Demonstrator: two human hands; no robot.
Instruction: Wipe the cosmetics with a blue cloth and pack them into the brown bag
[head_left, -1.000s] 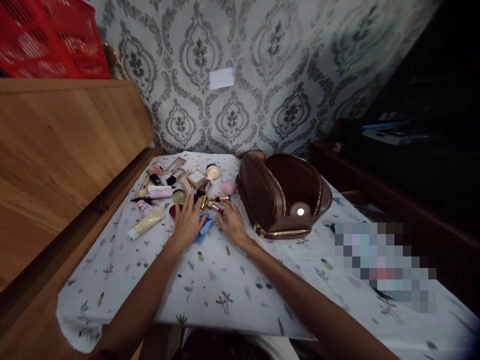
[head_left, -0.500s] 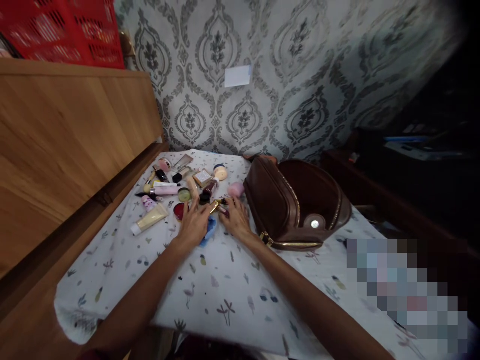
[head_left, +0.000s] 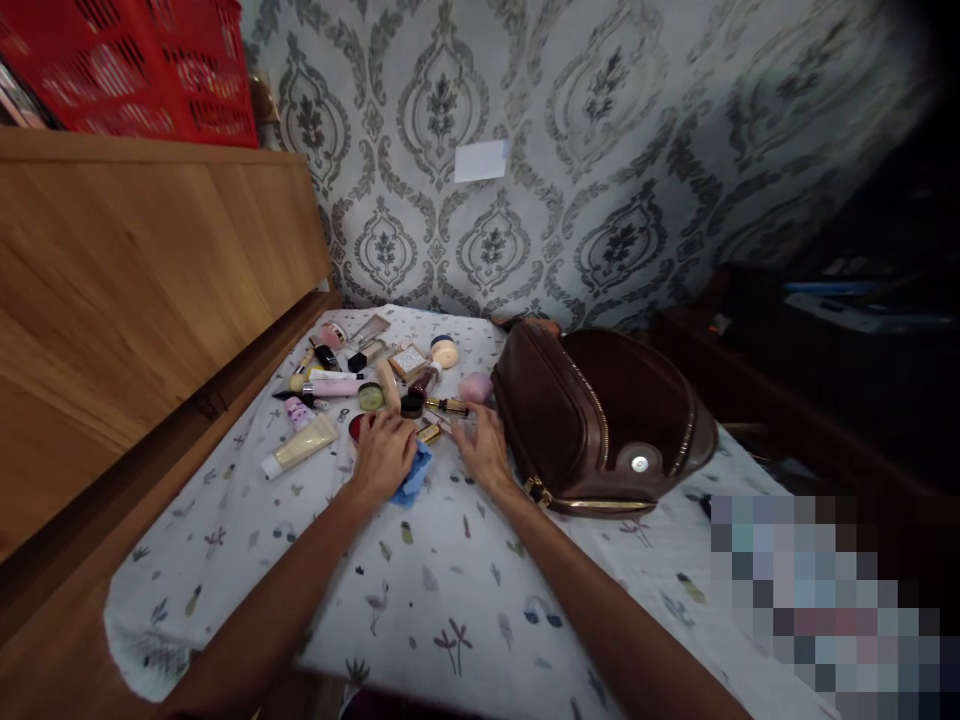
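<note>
Left hand beside cloth, right hand by tube, apart, grips unclear; bag centre right; tablecloth below; wallpaper at top.

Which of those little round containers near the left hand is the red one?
The red container is partly hidden by the left hand; the green container and dark container lie farther back.
</note>
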